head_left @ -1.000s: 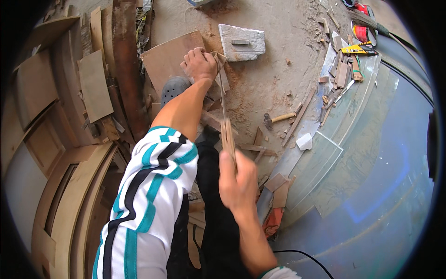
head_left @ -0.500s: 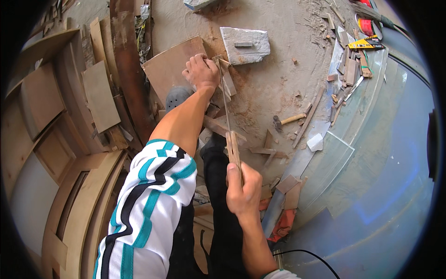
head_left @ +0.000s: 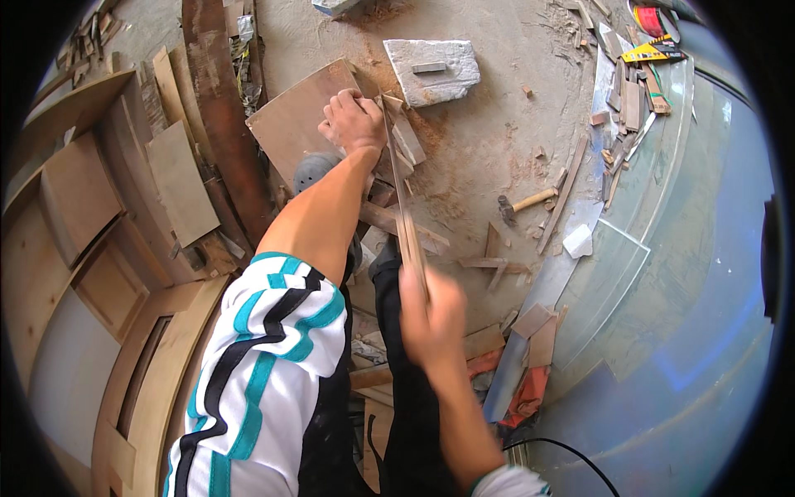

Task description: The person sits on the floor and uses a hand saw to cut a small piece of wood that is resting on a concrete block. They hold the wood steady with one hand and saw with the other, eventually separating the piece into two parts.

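My right hand (head_left: 435,319), smeared by motion, is closed around the wooden handle (head_left: 409,244) of a handsaw. The narrow saw blade (head_left: 393,157) runs away from me, and its far end lies at the right edge of a brown wooden board (head_left: 286,120). On that edge my left hand (head_left: 354,120) presses down with bent fingers, close beside the blade. A grey clog (head_left: 315,171) on my foot rests at the board's near side, partly hidden by my left forearm. Small wood pieces (head_left: 407,141) lie right of the blade. The cut itself is too small to make out.
A white foam-like block (head_left: 451,79) with a small bar on it lies beyond the blade. Right of me are a hammer (head_left: 530,200), wood scraps (head_left: 629,103) and glass sheets (head_left: 662,240). Cabinet-like wooden panels (head_left: 153,364) and a long rusty-brown plank (head_left: 219,108) stand left.
My right hand and the saw have moved a little forward, away from me. My left hand stays on the board's edge. The whole view has shifted slightly.
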Available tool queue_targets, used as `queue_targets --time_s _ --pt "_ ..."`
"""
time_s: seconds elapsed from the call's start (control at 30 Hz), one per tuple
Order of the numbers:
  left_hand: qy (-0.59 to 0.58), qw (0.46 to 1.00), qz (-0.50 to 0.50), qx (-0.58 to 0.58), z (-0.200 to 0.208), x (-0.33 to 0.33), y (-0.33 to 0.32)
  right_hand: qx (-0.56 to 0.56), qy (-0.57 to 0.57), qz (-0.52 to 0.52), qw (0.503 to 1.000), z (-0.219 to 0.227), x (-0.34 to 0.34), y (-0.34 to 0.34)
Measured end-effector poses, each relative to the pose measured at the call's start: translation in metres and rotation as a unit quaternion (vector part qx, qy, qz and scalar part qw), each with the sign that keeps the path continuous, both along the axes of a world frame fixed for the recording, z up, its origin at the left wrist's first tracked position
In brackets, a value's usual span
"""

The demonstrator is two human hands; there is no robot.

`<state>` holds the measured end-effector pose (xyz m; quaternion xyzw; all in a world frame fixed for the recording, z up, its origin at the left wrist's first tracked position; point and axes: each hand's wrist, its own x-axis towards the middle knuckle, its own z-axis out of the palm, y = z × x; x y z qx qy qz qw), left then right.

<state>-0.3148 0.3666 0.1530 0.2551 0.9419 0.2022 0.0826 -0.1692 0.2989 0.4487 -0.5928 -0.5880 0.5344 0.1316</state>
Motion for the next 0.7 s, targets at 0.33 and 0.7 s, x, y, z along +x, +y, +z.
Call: queue_targets --time_s 0.33,0.7 --pt "0.008 1.000 0.005 -0.001 -0.006 0.000 -0.001 -0.070 -0.060 -0.012 0.996 0.012 0.000 -0.016" --pt "0.018 1.000 -0.008 -0.003 -0.010 -0.003 0.006 0.040 -0.044 -0.020 0.998 -0.052 -0.024 0.003"
